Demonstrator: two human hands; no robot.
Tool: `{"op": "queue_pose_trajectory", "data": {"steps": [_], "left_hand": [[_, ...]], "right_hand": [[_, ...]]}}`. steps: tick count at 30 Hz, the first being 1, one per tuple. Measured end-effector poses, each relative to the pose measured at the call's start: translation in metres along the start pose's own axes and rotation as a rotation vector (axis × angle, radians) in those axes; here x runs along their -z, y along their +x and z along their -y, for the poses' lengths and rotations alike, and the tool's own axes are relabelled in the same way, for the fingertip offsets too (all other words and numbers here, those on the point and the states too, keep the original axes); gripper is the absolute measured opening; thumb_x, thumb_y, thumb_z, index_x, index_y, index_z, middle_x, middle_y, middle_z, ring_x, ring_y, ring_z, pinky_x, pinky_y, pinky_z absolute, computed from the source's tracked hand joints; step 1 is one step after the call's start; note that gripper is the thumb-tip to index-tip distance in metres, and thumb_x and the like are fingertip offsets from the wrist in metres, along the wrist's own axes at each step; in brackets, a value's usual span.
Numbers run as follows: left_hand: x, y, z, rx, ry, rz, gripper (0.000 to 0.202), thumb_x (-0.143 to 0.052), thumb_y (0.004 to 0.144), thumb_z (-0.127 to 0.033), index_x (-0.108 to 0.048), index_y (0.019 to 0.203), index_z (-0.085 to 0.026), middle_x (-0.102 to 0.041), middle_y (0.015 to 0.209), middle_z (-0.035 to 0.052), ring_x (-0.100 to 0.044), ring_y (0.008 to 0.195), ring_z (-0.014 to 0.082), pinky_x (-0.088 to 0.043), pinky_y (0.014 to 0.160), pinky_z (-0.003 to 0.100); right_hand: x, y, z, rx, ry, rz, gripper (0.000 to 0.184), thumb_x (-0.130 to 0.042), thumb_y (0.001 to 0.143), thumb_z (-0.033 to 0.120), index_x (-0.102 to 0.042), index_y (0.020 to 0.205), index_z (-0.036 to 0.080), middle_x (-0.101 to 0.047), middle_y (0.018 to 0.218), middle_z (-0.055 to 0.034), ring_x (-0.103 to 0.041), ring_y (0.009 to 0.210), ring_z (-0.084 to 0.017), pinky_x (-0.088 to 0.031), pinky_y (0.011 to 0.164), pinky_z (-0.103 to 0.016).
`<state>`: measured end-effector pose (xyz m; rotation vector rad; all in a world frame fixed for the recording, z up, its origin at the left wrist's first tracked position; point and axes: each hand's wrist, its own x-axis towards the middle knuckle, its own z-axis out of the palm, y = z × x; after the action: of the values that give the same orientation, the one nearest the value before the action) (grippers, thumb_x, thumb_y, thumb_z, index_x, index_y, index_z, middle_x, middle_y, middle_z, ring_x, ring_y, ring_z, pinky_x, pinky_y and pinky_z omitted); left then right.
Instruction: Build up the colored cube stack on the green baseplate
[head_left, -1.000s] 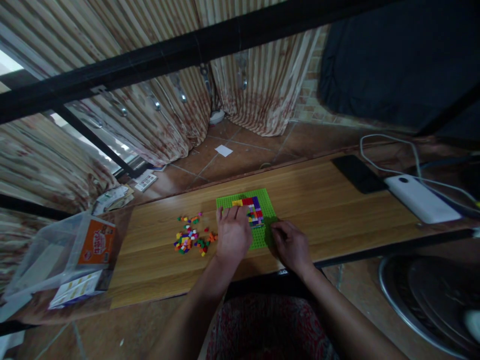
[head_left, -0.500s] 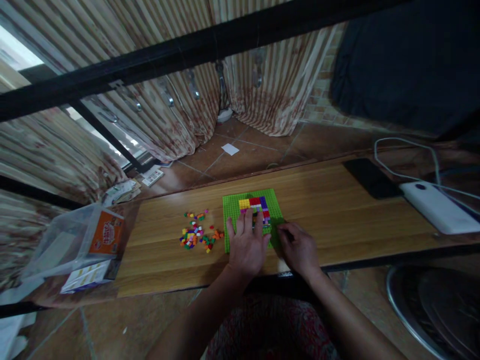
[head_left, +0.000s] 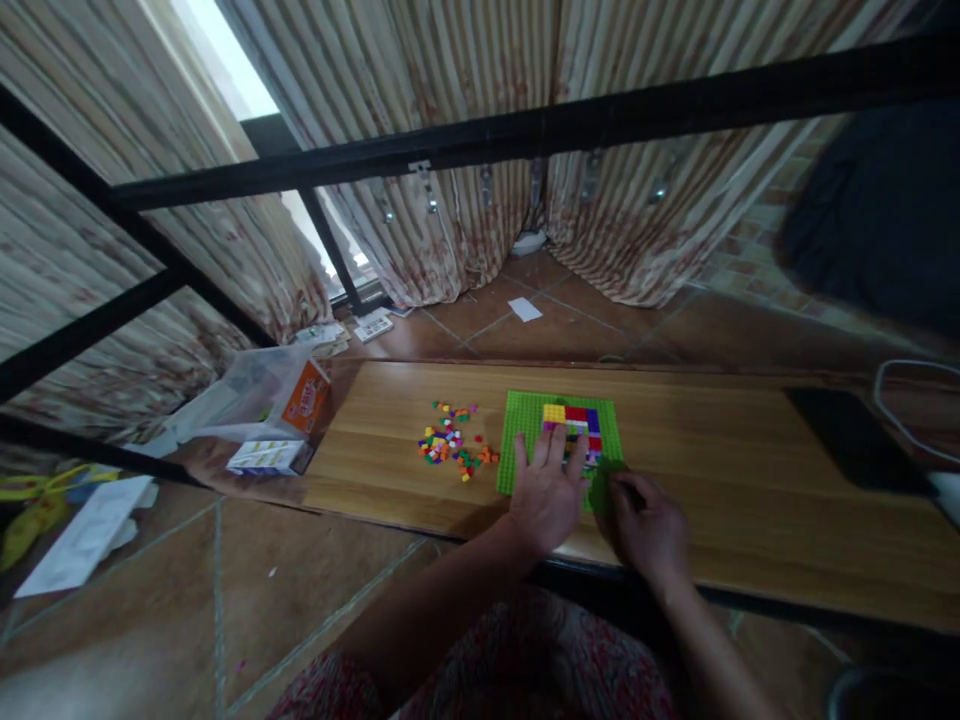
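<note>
A green studded baseplate (head_left: 521,412) lies flat on the wooden table. Built on it is a colourful square of toy bricks (head_left: 576,413) in yellow, red, blue and purple, its lower part covered by my fingers. My left hand (head_left: 546,495) rests over the plate and the bricks with its fingers spread. At the plate's lower right corner my right hand (head_left: 651,525) has its fingers curled and pinched together; whatever may be between them is hidden. Left of the plate lies a pile of small loose bricks (head_left: 441,445) in mixed colours.
The long wooden table (head_left: 712,440) carries a dark flat phone-like object (head_left: 855,438) at the right, with a white cable (head_left: 892,415) beyond. Off its left end are a clear plastic bin (head_left: 259,385) and a small white box (head_left: 266,457). A black metal rail (head_left: 487,140) crosses behind.
The view has swung to the left, so the table and hands appear further right. My left hand stays on the bricks and my right hand stays by the plate's corner.
</note>
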<state>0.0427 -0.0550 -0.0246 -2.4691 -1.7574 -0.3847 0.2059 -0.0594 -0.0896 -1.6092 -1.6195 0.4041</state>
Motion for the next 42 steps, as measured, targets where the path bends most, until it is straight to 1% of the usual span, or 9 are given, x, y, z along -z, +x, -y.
{"op": "queue_pose_trajectory", "data": {"steps": [5,8,11,14,17,20,26,33,42], "left_hand": [[0.012,-0.007,0.001,0.028,-0.095,-0.045,0.059,-0.042,0.094,-0.042,-0.030,0.147,-0.018,-0.037,0.151,0.0132,-0.035,0.136,0.0298,-0.030,0.111,0.058],[0.020,-0.021,0.016,0.108,-0.167,-0.085,0.058,-0.045,0.092,-0.041,-0.033,0.145,-0.019,-0.041,0.148,0.0125,-0.038,0.133,0.0293,-0.031,0.111,0.056],[0.021,-0.044,0.053,0.252,-0.195,-0.147,0.051,-0.047,0.091,-0.036,-0.042,0.139,-0.019,-0.048,0.141,0.0133,-0.044,0.127,0.0284,-0.034,0.109,0.053],[0.014,-0.070,0.102,0.447,-0.193,-0.249,0.044,-0.044,0.090,-0.023,-0.047,0.133,-0.015,-0.052,0.134,0.0163,-0.048,0.123,0.0264,-0.041,0.104,0.048],[0.006,-0.087,0.145,0.552,-0.195,-0.299,0.045,-0.043,0.087,-0.016,-0.049,0.131,-0.015,-0.054,0.129,0.0166,-0.050,0.122,0.0268,-0.044,0.101,0.048],[-0.001,-0.092,0.169,0.572,-0.191,-0.306,0.046,-0.043,0.085,-0.015,-0.049,0.131,-0.015,-0.054,0.129,0.0154,-0.050,0.122,0.0267,-0.044,0.103,0.049],[-0.010,-0.089,0.174,0.518,-0.213,-0.227,0.043,-0.040,0.088,-0.013,-0.052,0.129,-0.016,-0.057,0.130,0.0116,-0.052,0.120,0.0232,-0.043,0.105,0.044],[-0.008,-0.089,0.172,0.442,-0.207,-0.188,0.037,-0.036,0.093,-0.015,-0.055,0.125,-0.016,-0.059,0.130,0.0097,-0.052,0.121,0.0192,-0.039,0.107,0.039],[-0.009,-0.089,0.172,0.396,-0.290,-0.217,0.034,-0.039,0.092,-0.013,-0.057,0.121,-0.016,-0.064,0.123,0.0090,-0.057,0.114,0.0188,-0.043,0.102,0.038]], "right_hand": [[0.000,0.002,-0.008,-0.043,0.040,-0.012,0.042,-0.048,0.088,0.054,-0.069,0.090,0.018,-0.072,0.095,-0.0115,-0.067,0.082,-0.025,-0.051,0.074,-0.036],[0.003,0.003,-0.009,-0.070,0.025,-0.026,0.043,-0.049,0.087,0.055,-0.070,0.090,0.018,-0.072,0.095,-0.0123,-0.067,0.082,-0.025,-0.051,0.074,-0.037],[0.007,-0.002,0.005,-0.018,0.012,-0.034,0.039,-0.050,0.088,0.053,-0.069,0.090,0.019,-0.072,0.093,-0.0115,-0.066,0.083,-0.025,-0.051,0.077,-0.038],[0.006,-0.012,0.036,0.111,0.054,0.026,0.030,-0.050,0.091,0.046,-0.067,0.091,0.021,-0.070,0.093,-0.0089,-0.066,0.084,-0.023,-0.051,0.077,-0.035],[-0.010,-0.017,0.074,0.263,0.138,0.161,0.023,-0.048,0.093,0.037,-0.066,0.094,0.022,-0.069,0.093,-0.0065,-0.066,0.083,-0.020,-0.051,0.077,-0.033],[-0.038,-0.013,0.102,0.330,0.122,0.259,0.021,-0.046,0.093,0.027,-0.066,0.098,0.022,-0.069,0.095,-0.0067,-0.065,0.089,-0.021,-0.051,0.080,-0.034],[-0.084,0.008,0.115,0.349,-0.094,0.310,0.024,-0.046,0.087,0.015,-0.066,0.099,0.018,-0.064,0.092,-0.0096,-0.062,0.086,-0.024,-0.049,0.081,-0.037],[-0.102,0.015,0.117,0.349,-0.227,0.319,0.019,-0.047,0.087,0.014,-0.065,0.084,0.022,-0.061,0.083,-0.0072,-0.058,0.076,-0.020,-0.045,0.070,-0.031],[-0.120,0.025,0.145,0.323,-0.019,0.459,0.020,-0.046,0.092,0.021,-0.066,0.094,0.022,-0.067,0.090,-0.0042,-0.062,0.085,-0.019,-0.045,0.078,-0.030]]}}
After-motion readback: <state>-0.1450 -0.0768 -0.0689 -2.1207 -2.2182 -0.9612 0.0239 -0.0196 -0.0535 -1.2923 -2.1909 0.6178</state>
